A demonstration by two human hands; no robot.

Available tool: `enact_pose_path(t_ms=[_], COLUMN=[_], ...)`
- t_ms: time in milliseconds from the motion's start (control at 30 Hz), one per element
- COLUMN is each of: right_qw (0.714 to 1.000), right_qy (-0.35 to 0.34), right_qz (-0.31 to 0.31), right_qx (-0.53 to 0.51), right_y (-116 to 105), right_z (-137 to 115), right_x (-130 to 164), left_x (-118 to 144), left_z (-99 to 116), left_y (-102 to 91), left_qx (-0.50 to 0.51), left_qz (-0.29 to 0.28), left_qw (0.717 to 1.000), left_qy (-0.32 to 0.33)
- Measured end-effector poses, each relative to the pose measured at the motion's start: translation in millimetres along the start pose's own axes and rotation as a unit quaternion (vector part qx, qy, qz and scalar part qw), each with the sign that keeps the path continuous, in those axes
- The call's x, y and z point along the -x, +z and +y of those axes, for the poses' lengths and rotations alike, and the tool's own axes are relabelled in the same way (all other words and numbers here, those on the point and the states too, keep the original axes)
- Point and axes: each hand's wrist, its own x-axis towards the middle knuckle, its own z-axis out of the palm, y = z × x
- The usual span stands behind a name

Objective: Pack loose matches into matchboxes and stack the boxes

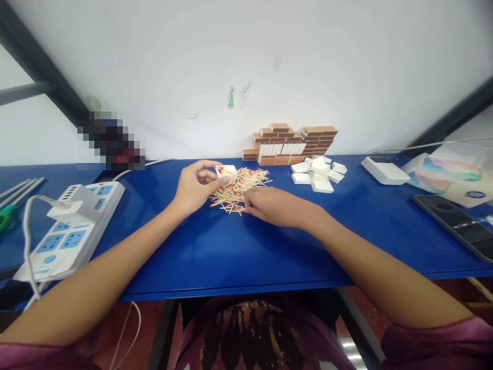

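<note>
Matches heaped loose mid-tabletop, red heads mixed. Left hand pinches small white tray at heap's edge, mouth up, close for filling. Right hand palm-down, fingertips pressed on heap's near edge, gathering sticks. Empty white trays and brown sleeves stacked behind, within reach.

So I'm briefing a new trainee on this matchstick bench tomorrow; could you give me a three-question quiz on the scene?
1. True or false: the left hand holds a small white cardboard tray.
2. What does the right hand touch: A) black phone, B) pile of red-tipped wooden matchsticks, C) white power strip?
3. Which side of the blue tabletop carries the white plastic power strip?

Key: 1 true; 2 B; 3 the left side.
</note>
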Motion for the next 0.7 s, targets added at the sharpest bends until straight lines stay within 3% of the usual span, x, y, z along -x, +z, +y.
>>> enact_pose_path(t_ms=[267,533,700], right_qw=[1.0,0.989,0.981], right_qy=[0.012,0.063,0.056], right_qz=[-0.005,0.114,0.182], right_qx=[0.005,0.065,0.027], right_y=[-11.7,-18.4,-24.7], right_z=[4.0,35.3,31.6], right_x=[10.0,11.6,11.0], left_x=[-1.6,1.6,4.1], left_z=[-1.5,-3.7,-4.9], left_y=[-0.4,2.2,4.2], left_qx=[0.011,-0.019,-0.015], left_qz=[-0.004,-0.031,-0.089], left_qw=[1.0,0.999,0.996], left_qy=[-0.006,0.003,-0.014])
